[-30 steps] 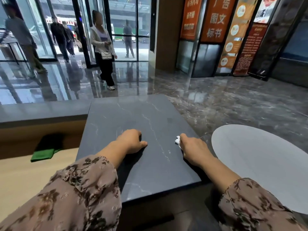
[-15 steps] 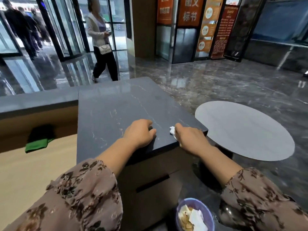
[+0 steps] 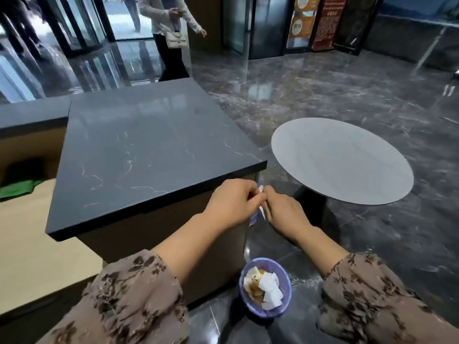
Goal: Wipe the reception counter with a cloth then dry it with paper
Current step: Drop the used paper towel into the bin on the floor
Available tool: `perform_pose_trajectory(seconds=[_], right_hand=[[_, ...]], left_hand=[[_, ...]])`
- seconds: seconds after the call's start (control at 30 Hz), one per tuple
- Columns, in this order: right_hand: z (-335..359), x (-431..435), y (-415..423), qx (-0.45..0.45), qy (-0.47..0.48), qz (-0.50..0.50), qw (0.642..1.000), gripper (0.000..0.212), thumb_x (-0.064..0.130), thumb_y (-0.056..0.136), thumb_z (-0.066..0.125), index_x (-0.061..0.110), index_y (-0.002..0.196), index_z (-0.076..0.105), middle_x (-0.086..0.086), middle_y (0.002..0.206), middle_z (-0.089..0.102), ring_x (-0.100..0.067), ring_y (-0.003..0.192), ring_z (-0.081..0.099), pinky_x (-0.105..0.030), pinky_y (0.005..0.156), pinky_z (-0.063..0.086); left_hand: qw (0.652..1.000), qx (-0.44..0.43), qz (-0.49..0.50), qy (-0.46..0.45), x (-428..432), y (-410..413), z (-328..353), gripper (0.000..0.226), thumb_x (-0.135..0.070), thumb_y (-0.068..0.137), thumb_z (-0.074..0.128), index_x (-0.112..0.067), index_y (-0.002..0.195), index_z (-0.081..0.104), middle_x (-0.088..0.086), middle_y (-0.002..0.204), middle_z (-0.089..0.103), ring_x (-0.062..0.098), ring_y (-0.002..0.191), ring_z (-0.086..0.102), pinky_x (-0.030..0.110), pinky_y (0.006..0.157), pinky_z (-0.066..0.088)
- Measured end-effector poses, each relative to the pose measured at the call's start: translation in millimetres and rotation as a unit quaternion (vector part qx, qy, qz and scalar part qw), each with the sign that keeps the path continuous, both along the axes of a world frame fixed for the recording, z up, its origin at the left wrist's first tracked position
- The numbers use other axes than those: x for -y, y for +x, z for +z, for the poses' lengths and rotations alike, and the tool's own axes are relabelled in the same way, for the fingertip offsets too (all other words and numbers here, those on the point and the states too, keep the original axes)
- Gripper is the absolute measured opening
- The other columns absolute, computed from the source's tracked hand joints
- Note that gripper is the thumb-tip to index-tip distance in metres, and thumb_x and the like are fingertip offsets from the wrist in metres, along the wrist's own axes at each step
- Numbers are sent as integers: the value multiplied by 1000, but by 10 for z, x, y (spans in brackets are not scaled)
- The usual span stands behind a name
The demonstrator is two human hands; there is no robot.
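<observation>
Both hands are off the bench (image 3: 149, 145), in the air just past its near right corner. Left grip (image 3: 233, 202) has its fingers curled and pinches the paper (image 3: 259, 189). Right grip (image 3: 285, 212) is curled too and pinches the same paper from the other side. The knuckles of the two hands almost touch.

The paper is a small white wad, mostly hidden; one bit sticks up between the fingertips and a strip hangs below (the strip looks bluish, maybe shadow). It is not touching the bench top.

The bench top is dark grey stone with thin white veins, nothing on it.

A green cloth (image 3: 17, 188) lies well to the left on the lower beige desk (image 3: 37, 244), partly under the counter ledge.

A small bin (image 3: 265, 312) with a purple liner stands on the floor (image 3: 372, 95) below the hands and holds crumpled white paper and brownish scraps.

A round grey table top (image 3: 340, 160) is to the right of the bench, apart from it.

A passer-by (image 3: 169, 26) with a white shoulder bag is on the glossy floor beyond the bench.
</observation>
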State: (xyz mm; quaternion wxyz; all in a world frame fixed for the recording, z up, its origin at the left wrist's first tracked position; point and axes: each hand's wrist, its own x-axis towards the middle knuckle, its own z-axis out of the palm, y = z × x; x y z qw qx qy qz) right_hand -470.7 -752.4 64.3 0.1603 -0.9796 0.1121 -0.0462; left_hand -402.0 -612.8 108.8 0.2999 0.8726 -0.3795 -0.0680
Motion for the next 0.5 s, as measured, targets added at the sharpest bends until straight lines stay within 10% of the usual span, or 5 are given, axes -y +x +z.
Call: perform_pose_trajectory(seconds=[0.5], right_hand=[[-1747,918,-347,-107,202,-208,951,14,27,98,41,18,87,41,-16,98,65,-36,90,59,-37,71,43]], left_hand=[[945,-303,116,46,1011,-216,-1964,36,-18,87,64,-19,54,51,-8,53,52,4,51,44,23,59,40]])
